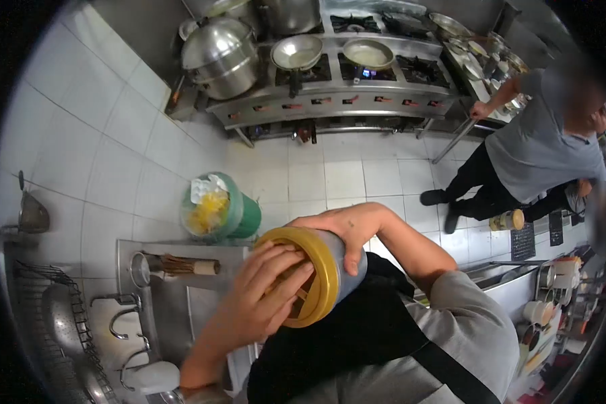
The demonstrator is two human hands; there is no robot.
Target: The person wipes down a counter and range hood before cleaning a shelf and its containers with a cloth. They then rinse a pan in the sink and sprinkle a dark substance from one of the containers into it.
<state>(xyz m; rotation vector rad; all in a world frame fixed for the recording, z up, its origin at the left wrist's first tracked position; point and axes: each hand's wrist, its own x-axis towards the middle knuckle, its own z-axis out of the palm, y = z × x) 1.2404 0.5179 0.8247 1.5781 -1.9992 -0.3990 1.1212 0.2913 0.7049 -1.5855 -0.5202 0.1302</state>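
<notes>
A large jar with a grey-blue body and a yellow lid (329, 276) is tilted in front of my black apron, its lid facing left. My right hand (347, 229) is wrapped over the jar body (351, 275), with the thumb on the near side. Bent fingers of my left hand (259, 296) press together against the face of the lid, inside its raised rim. That hand covers much of the lid face, and its fingertips lie in shadow. The contents of the jar are hidden.
A green bin (246, 215) holding rubbish stands on the floor ahead. Behind it is a stove (343, 97) with pans and a large steamer pot (220, 57). Sink taps (122, 323) are at left. Another person (542, 135) stands at right; a similar yellow-lidded jar (508, 221) is nearby.
</notes>
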